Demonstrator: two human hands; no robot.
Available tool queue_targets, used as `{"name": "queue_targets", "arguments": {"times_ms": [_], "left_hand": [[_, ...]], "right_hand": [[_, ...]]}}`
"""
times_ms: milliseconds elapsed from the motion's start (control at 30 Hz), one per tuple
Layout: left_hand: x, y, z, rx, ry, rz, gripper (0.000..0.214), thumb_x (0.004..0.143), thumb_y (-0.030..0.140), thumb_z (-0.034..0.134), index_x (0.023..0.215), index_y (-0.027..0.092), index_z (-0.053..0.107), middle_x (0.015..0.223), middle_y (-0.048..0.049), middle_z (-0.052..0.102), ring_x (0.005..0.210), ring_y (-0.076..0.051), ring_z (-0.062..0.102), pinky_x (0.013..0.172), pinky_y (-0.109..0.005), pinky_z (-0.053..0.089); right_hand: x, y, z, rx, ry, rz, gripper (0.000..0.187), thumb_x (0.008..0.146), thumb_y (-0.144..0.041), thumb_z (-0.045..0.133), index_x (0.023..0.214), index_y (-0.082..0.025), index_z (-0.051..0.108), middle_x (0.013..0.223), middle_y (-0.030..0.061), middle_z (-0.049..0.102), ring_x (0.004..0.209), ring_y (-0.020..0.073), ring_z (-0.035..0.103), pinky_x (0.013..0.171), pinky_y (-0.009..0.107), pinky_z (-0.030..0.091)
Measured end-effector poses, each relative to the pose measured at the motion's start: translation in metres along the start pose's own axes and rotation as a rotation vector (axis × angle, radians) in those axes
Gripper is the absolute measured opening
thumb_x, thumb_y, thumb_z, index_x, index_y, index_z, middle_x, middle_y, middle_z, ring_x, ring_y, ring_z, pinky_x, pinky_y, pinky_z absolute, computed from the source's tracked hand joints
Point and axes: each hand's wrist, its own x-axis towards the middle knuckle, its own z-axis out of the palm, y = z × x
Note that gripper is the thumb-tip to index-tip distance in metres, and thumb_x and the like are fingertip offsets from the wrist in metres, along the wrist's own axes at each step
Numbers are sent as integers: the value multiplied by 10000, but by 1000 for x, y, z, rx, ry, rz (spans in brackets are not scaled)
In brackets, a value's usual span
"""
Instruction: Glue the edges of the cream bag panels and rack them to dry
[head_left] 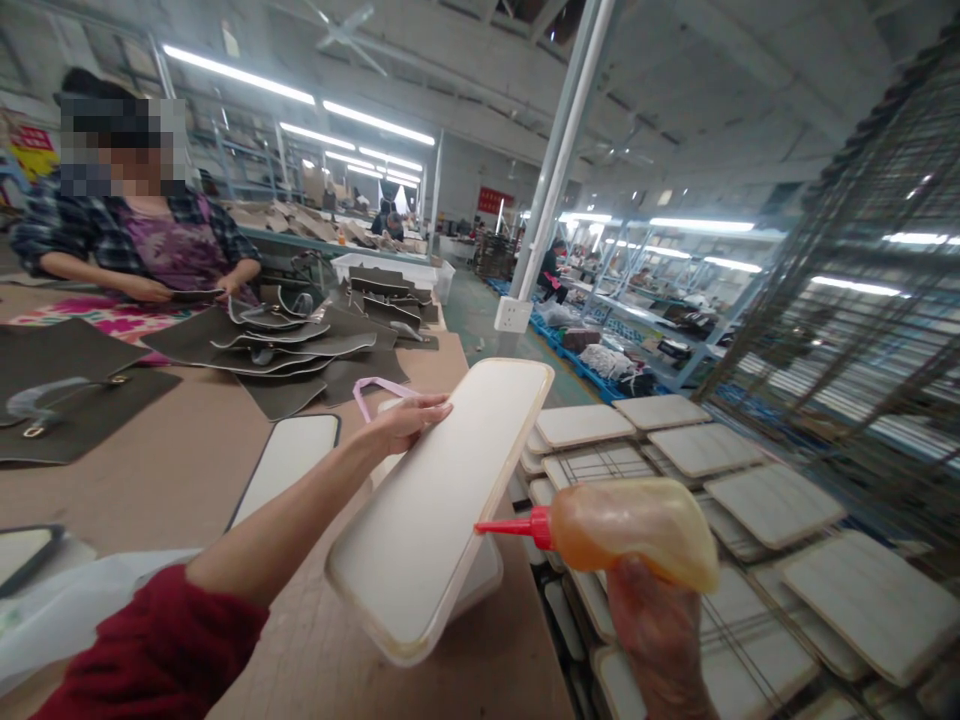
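My left hand [411, 422] grips the left edge of a white, round-cornered panel [442, 500], which is tilted above the table. A yellowish band runs around the panel's rim. In my right hand [652, 610] is a squeeze bottle [637, 530] of amber liquid, lying nearly level. Its red nozzle [517, 527] points left, with the tip at the panel's right edge. Beneath the panel another pale piece [480, 580] partly shows on the table.
Several similar panels [772, 500] lie on wire racks to the right. Dark leather-like pieces [292, 350] are piled on the brown table [300, 640]. Across it, a co-worker [150, 240] handles a dark piece. A metal post [555, 160] with a socket stands ahead.
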Motion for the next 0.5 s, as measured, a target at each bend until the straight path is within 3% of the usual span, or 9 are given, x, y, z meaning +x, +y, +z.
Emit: {"name": "queue_targets", "arguments": {"times_ms": [133,400,500], "left_hand": [[1,4,2,13,14,-10,487,686,205,877,1144,111,737,863,-107,794,713,-206,736,640,-261,585],[6,8,-1,12,88,-23,387,761,108,799,1143,116,738,791,-80,787,642,-182,709,641,-287,590],[10,8,-4,2,95,11,382,735,118,826,1111,119,754,773,-86,782,633,-193,709,634,-301,591]], "right_hand": [[-2,0,3,50,-11,13,464,701,-270,864,1135,-267,703,969,38,790,881,223,745,776,314,614],[-5,-11,16,54,-69,27,311,693,-303,868,977,-266,747,817,20,785,717,205,747,716,315,630],[-6,-11,18,55,-62,20,337,677,-322,878,975,-247,739,777,33,777,672,216,741,644,318,636]]}}
